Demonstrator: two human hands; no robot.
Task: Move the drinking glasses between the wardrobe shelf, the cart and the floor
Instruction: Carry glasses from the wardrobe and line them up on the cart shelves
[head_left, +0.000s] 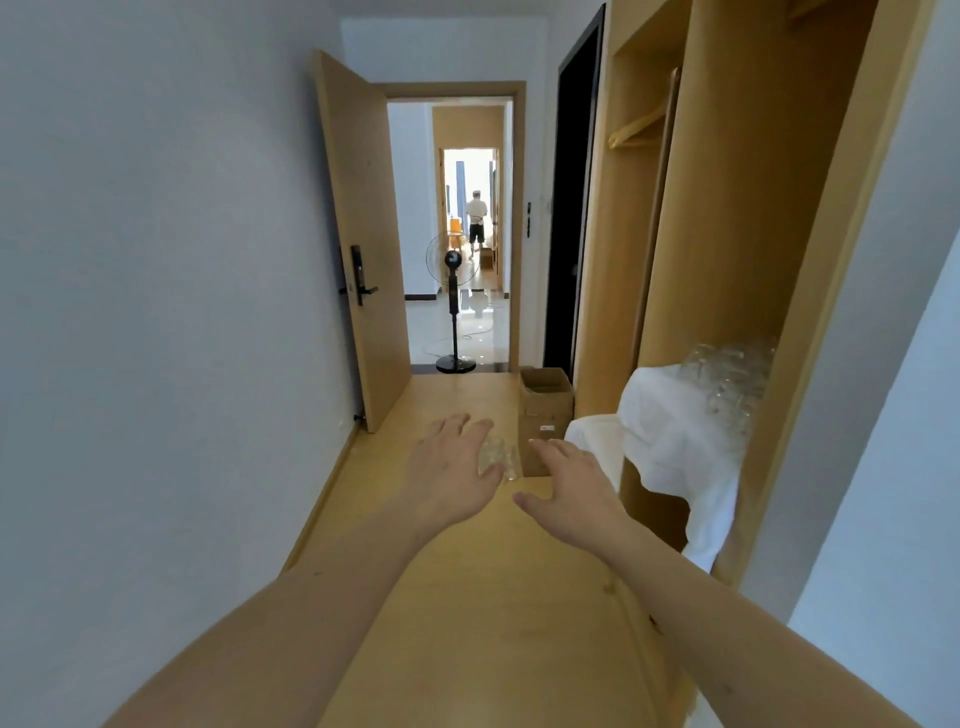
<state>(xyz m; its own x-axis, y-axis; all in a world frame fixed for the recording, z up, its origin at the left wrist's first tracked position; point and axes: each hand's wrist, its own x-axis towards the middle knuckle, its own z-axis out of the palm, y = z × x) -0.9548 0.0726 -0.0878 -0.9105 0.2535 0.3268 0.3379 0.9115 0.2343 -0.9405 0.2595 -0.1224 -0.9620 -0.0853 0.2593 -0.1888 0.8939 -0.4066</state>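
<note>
Both hands reach fwd over the floor (467, 597) — left hand (449, 467) fingers spread beside a clear glass (497, 458), right hand (569, 491) spread too, holding nothing. More glasses (732, 379) sit on the wardrobe shelf (670, 415) — white cloth under them.

**One head-worn camera, looking down a narrow room**

A single wide-angle view came from the person's head, facing forward and tilted down along the wooden floor (467, 597) toward an open door (358, 234) and the hallway beyond. Both forearms reached out from the bottom edge, so the left hand (452, 467) and right hand (571, 488) sat close, near centre frame. The wardrobe (727, 208) ran up the right side, very near; a plain wall (156, 260) filled the left. Straight lines bowed toward the edges.
</note>
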